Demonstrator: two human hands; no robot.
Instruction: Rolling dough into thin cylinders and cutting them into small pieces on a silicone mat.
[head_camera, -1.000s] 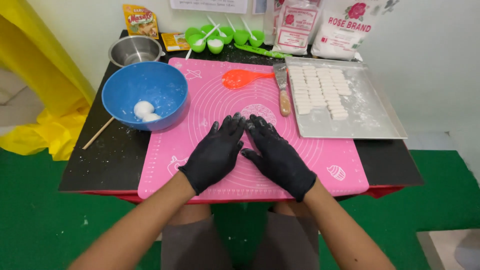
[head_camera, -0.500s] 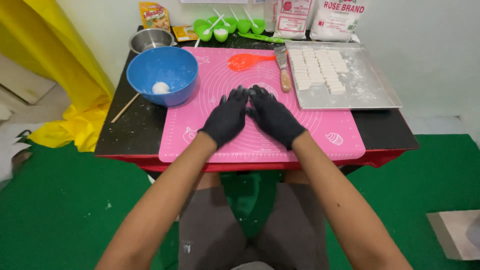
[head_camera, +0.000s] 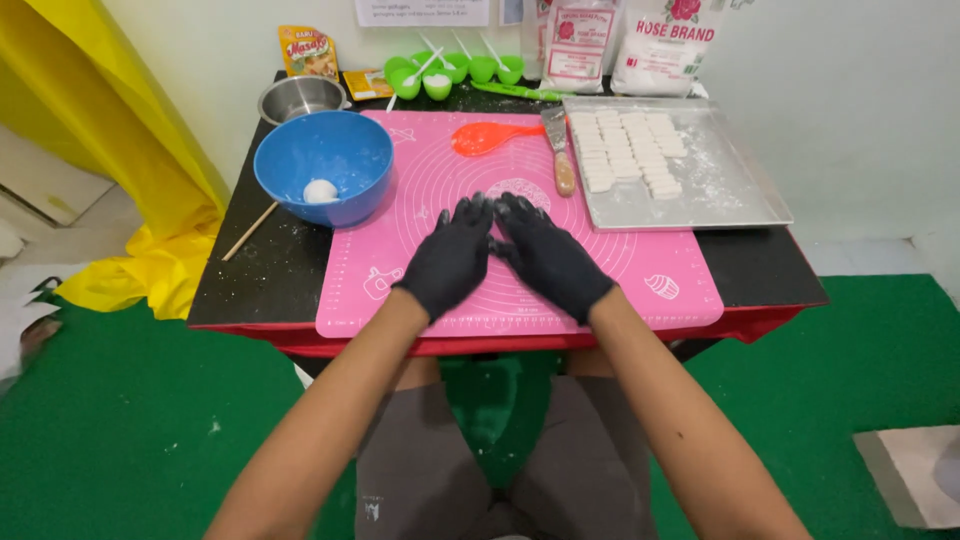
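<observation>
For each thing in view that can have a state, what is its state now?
Left hand: black-gloved, flat on the mat, holding nothing.
Right hand: black-gloved, flat on the mat, holding nothing.
Pink mat: spread flat.
Blue bowl: upright, one white ball inside.
Metal tray: floured, rows of white pieces.
Steel bowl: upright.

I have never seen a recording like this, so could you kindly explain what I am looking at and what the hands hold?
This is one view from a camera worn on a person's head, looking down. The left hand and right hand, in black gloves, lie flat, side by side, on a pink silicone baking mat, holding nothing. Around them are a blue plastic bowl with a white dough ball, a metal tray of white dough pieces, an orange plastic spoon and a wooden-handled scraper.
</observation>
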